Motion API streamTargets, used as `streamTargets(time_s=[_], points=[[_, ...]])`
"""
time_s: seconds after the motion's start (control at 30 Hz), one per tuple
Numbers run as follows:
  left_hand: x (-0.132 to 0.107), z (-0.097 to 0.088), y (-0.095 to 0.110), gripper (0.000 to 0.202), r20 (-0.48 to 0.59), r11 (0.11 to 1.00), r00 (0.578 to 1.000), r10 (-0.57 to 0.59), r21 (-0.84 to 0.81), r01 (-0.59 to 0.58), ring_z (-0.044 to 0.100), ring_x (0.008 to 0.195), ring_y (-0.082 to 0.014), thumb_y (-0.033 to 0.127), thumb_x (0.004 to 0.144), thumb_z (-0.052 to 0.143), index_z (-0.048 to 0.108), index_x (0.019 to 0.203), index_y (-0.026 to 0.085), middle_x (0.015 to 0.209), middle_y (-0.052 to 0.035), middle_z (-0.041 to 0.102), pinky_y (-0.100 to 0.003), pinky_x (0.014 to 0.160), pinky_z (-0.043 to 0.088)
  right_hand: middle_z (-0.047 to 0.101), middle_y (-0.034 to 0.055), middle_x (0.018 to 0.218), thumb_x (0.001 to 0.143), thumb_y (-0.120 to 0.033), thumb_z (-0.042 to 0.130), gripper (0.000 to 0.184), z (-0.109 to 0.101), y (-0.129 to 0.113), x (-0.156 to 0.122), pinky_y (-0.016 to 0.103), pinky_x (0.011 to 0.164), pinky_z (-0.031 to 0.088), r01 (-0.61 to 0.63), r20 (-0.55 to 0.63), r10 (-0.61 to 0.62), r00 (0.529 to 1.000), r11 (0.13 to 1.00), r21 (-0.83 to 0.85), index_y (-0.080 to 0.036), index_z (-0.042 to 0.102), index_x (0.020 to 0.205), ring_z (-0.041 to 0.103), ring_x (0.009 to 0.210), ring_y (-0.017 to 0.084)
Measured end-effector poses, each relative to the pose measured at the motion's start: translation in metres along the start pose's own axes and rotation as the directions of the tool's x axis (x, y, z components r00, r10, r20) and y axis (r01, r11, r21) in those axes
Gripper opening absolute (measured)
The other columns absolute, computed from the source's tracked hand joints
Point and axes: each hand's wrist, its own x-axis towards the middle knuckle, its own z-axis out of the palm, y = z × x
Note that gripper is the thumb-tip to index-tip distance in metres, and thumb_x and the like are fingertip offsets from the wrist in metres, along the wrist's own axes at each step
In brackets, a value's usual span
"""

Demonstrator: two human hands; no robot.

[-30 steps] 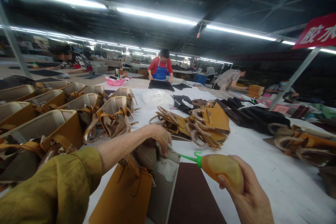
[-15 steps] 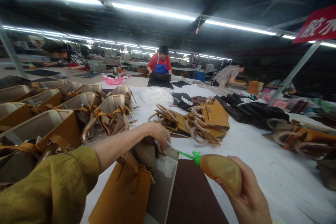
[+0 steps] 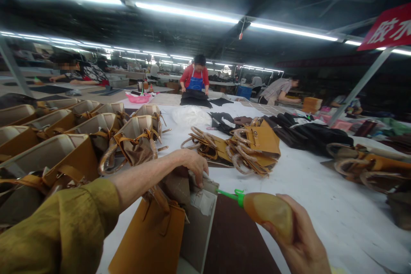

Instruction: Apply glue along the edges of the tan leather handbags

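Observation:
In my right hand (image 3: 298, 235) is a squeeze bottle (image 3: 268, 214) of amber liquid, held tilted with its green nozzle pointing left. The nozzle tip is at the upper edge of a tan handbag's grey lining (image 3: 201, 227); I cannot tell if it touches. My left hand (image 3: 194, 165) bends over the far end of this lining, fingers closed on its edge. The tan handbag (image 3: 150, 235) lies opened out in front of me, its handle folded over the outside. A dark brown panel (image 3: 237, 235) lies right of the lining, under the bottle.
Rows of open tan handbags (image 3: 70, 150) stand at the left. A pile of tan bag pieces with wrapped handles (image 3: 253, 145) lies ahead, beside a white plastic bag (image 3: 189, 116). Dark pieces (image 3: 308, 132) are at the right. A co-worker in a blue apron (image 3: 195, 83) works across the table.
The squeeze bottle and my right hand have shifted slightly left and down along the lining's edge. My left hand stays in place.

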Motion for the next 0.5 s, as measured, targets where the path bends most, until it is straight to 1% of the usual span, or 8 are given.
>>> streamTargets(time_s=[0.1,0.2,0.3,0.4,0.5], points=[[0.000,0.001,0.001,0.023,0.005,1.000,1.000,0.006,0.021,-0.007,0.053,0.065,-0.0159,0.030,0.062,0.072,0.067,0.081,0.018,0.067,0.0031,0.061,-0.023,0.054,0.039,0.057,0.0009,0.098,0.074,-0.044,0.062,0.040,0.002,-0.004,0.004,0.019,0.062,0.050,-0.050,-0.051,0.051,0.997,0.998,0.037,-0.026,0.050,0.107,0.056,0.083,0.019],[-0.001,0.002,0.004,0.019,0.006,0.999,1.000,0.009,0.048,-0.009,0.053,0.065,-0.0160,0.029,0.063,0.071,0.067,0.078,0.019,0.065,0.0033,0.060,-0.022,0.052,0.039,0.057,0.0020,0.102,0.073,-0.044,0.062,0.043,0.006,-0.002,0.000,0.021,0.064,0.050,-0.086,-0.010,0.086,0.996,0.995,0.041,-0.025,0.049,0.109,0.055,0.088,0.021],[-0.006,0.001,0.006,0.022,-0.009,0.996,1.000,-0.005,0.085,0.005,0.053,0.066,-0.0159,0.028,0.064,0.070,0.067,0.083,0.019,0.068,0.0029,0.060,-0.021,0.051,0.038,0.057,0.0024,0.104,0.072,-0.047,0.062,0.045,0.008,0.003,-0.007,0.024,0.068,0.049,-0.175,0.021,0.174,0.985,0.982,0.067,-0.025,0.050,0.109,0.055,0.091,0.023],[-0.014,-0.004,0.011,0.028,-0.039,0.991,0.999,-0.032,0.132,0.037,0.054,0.066,-0.0157,0.025,0.063,0.071,0.066,0.088,0.017,0.071,0.0020,0.060,-0.020,0.050,0.038,0.058,0.0023,0.103,0.069,-0.048,0.065,0.048,0.004,0.008,-0.009,0.023,0.067,0.049,-0.253,0.069,0.246,0.967,0.959,0.130,-0.024,0.050,0.109,0.057,0.087,0.022],[-0.023,-0.012,0.021,0.025,-0.079,0.982,0.996,-0.044,0.181,0.058,0.053,0.063,-0.0148,0.024,0.062,0.072,0.066,0.086,0.017,0.066,0.0035,0.057,-0.019,0.048,0.036,0.059,0.0028,0.097,0.071,-0.047,0.065,0.052,-0.002,0.007,-0.004,0.025,0.065,0.049,-0.355,0.140,0.330,0.934,0.907,0.227,-0.023,0.046,0.113,0.058,0.078,0.021]])
